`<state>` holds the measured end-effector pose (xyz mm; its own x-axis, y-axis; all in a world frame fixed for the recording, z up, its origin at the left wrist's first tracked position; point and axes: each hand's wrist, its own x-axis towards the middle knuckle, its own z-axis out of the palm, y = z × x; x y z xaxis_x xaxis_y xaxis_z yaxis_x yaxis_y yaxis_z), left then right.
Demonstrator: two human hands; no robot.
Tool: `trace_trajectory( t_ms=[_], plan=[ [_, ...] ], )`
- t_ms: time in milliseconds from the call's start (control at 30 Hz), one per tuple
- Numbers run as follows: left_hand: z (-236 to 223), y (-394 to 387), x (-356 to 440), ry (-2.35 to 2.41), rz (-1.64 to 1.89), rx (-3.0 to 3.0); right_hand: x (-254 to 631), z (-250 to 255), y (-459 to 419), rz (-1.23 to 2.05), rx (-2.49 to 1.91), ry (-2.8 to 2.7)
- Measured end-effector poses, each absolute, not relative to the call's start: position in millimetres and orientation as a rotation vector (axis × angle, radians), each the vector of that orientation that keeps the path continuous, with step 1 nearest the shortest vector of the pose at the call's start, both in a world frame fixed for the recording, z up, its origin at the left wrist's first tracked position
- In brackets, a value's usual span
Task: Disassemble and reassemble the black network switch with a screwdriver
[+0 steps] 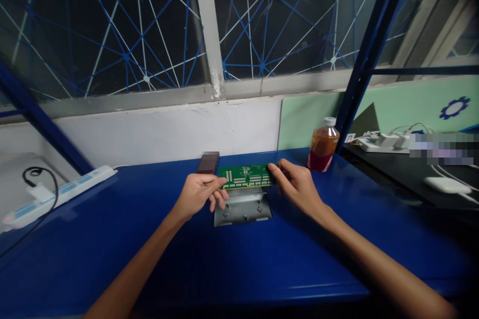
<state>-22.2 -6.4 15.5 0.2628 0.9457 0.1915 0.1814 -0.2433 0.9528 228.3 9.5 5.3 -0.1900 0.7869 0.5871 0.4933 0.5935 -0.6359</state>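
Between my two hands a green circuit board [247, 175] is held up, its face with rows of pale connectors turned toward me. My left hand [200, 193] pinches the board's left end between thumb and fingers. At the opposite end, my right hand [294, 179] grips the upper right corner. Just below the board, a grey tray-like casing [243, 212] with small posts inside lies on the blue table [179, 269]. A dark flat phone-like object [208, 162] rests behind my left hand, partly hidden by it.
A bottle of amber and red drink [324, 144] with a white cap stands at the back right. On the left lies a white power strip [78, 187] with a black cable plugged in. Another power strip [385, 143] and a white adapter [447, 185] sit on a dark surface at right.
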Motion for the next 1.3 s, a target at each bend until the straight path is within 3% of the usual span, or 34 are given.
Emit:
trace_trajectory(
  t_ms=[500,900,1300],
  plan=[
    [13.1,-1.2,-30.2,1.266,0.941,1.752,225.8,-4.3,16.8,0.769,-1.092,-1.761],
    [13.9,0.4,-46.1,1.256,0.444,1.667,232.0,-22.6,18.5,1.419,-1.051,-1.918],
    [1.9,7.2,-50.2,1.300,0.212,1.704,227.7,-21.5,14.3,1.379,-1.108,-2.191]
  ],
)
